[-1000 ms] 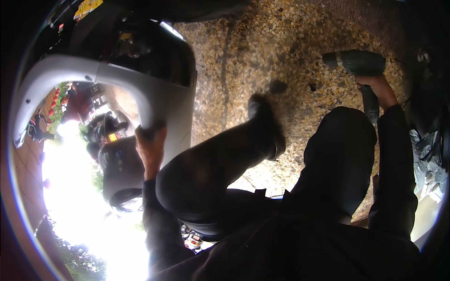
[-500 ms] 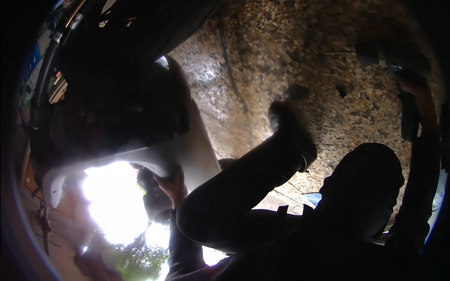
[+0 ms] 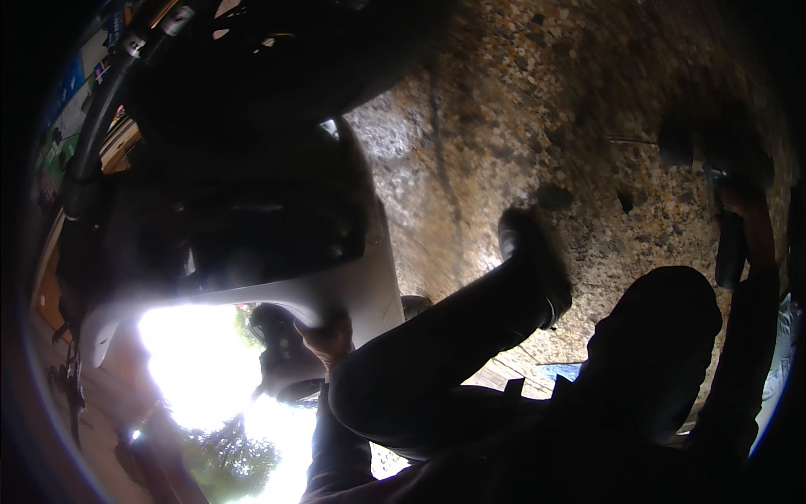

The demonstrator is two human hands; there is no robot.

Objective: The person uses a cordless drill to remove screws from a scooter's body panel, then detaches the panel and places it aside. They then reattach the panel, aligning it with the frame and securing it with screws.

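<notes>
A large dark body with a pale grey-white panel along its lower edge fills the left side; it looks like part of a scooter or motorbike. My left hand is closed on the panel's lower edge, its fingers mostly hidden in shadow. Out at the far right, my right hand grips a dark power tool that looks like a cordless drill. A thin, long bit points left from it, above the floor and apart from the panel. Deep shadow hides the finger details.
Speckled stone floor spreads across the middle and right. My bent leg and my other knee lie between my hands. A dark curved tube runs along the upper left. Glaring daylight shows below the panel.
The view has shifted, so the dark body, panel and drill sit slightly farther right and lower. Both hands keep their holds.
</notes>
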